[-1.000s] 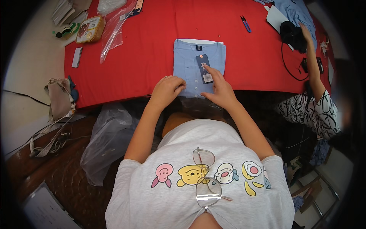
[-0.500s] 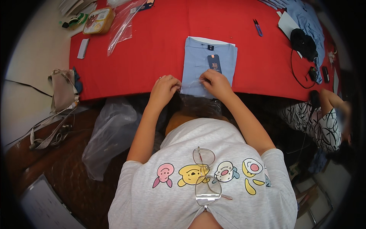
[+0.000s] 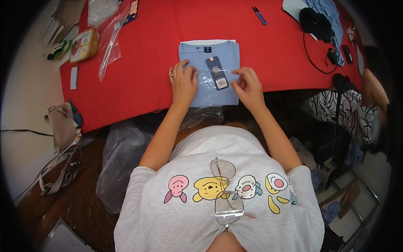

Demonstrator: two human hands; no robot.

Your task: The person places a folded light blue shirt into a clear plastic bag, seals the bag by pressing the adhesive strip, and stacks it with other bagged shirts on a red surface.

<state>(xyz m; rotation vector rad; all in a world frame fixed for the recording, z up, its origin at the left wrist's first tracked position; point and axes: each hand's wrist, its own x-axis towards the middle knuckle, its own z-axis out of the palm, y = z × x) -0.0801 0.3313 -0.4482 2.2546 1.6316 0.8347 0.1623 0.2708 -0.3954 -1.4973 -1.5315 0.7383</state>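
Observation:
A light blue folded shirt (image 3: 230,54) lies at the table's near edge, a white sheet showing behind its top. A dark hang tag (image 3: 217,73) rests at a slant on its front. Over the lower part of the shirt is a clear plastic bag (image 3: 204,80), its opening running across the tag; its loose end hangs below the table edge. At the shirt's left side, my left hand (image 3: 183,83) has its fingers curled around the bag's edge. My right hand (image 3: 249,87) pinches the bag's edge on the right side between thumb and fingers.
Blue snips (image 3: 259,16) lie at the back of the red table (image 3: 147,54). At left are a yellow-lidded box (image 3: 84,45), a small notebook (image 3: 74,78) and clear plastic (image 3: 110,54). A black cap-like item (image 3: 317,23) and cable are at right; another person's arm (image 3: 375,91) shows beyond.
Both hands have moved up along the shirt and farther apart, drawing the bag over it. More of the tag is visible. The view has shifted to the right.

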